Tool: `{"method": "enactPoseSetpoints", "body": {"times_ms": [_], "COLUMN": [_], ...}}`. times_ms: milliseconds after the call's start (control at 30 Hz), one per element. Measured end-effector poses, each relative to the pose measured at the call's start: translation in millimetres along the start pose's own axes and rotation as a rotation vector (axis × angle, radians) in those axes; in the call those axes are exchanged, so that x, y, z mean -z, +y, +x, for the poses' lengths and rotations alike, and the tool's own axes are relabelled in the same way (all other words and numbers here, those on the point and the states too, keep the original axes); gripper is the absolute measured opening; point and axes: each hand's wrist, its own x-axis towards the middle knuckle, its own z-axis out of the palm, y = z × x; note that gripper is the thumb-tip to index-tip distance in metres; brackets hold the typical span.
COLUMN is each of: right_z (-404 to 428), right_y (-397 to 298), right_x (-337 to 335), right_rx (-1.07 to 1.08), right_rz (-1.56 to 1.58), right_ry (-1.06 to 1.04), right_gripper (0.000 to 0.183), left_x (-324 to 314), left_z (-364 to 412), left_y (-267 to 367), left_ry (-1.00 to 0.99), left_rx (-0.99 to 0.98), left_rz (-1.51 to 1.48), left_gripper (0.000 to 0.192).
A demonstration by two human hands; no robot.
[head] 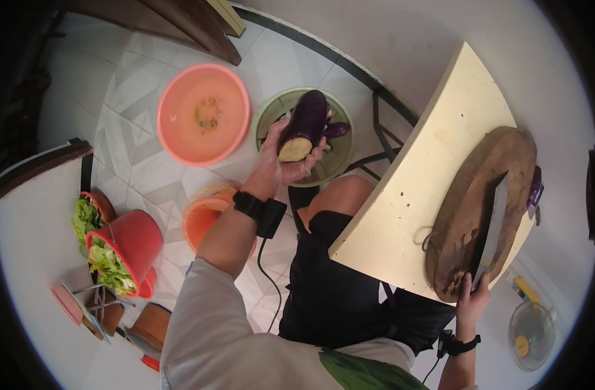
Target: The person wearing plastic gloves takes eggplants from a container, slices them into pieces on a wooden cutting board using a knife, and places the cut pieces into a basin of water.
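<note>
My left hand (288,156), in a clear plastic glove, holds a purple eggplant (307,114) whose cut pale end faces me. It is above a green plastic colander basket (345,161) with purple and pale pieces in it. At the right, my right hand (474,292) grips the near end of a cleaver (495,219). The blade lies on or just over a thick round wooden chopping board (465,195); its handle is mostly hidden by my fingers. The board rests on a cream tabletop (400,195). Another purple eggplant (536,187) shows partly behind the board's far edge.
A pink basin (161,117) of water with scraps stands left of the basket. Nearer is an orange bin with a bag liner (195,219). A red bucket (139,239) of leafy greens, stools (151,324) and a fan (531,336) surround me. Dark table legs (382,131) stand beyond the basket.
</note>
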Motion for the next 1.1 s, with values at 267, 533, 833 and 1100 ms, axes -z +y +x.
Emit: {"method": "enactPoseSetpoints", "body": {"times_ms": [267, 533, 833, 1100], "right_z": [0.9, -2.0, -0.1, 0.0], "right_y": [5.9, 20.3, 10.3, 12.9], "right_x": [1.1, 0.0, -1.8, -0.7], "right_rx": [-0.031, -0.046, -0.01, -0.018], "right_rz": [-0.058, -0.011, -0.012, -0.011], "right_ry": [-0.053, -0.065, -0.041, -0.046], "right_gripper": [0.041, 0.045, 0.038, 0.041], "left_x": [-20.1, 17.1, 25.7, 136.5], "left_z": [-26.4, -35.2, -57.1, -74.5], "left_y": [-18.1, 17.7, 65.6, 197.8], "left_ry": [0.109, -0.043, 0.335, 1.431], "left_rx": [-0.145, -0.332, -0.552, -0.174], "left_rz": [0.191, 0.464, 0.744, 1.878], "left_gripper": [0.068, 0.065, 0.057, 0.072]}}
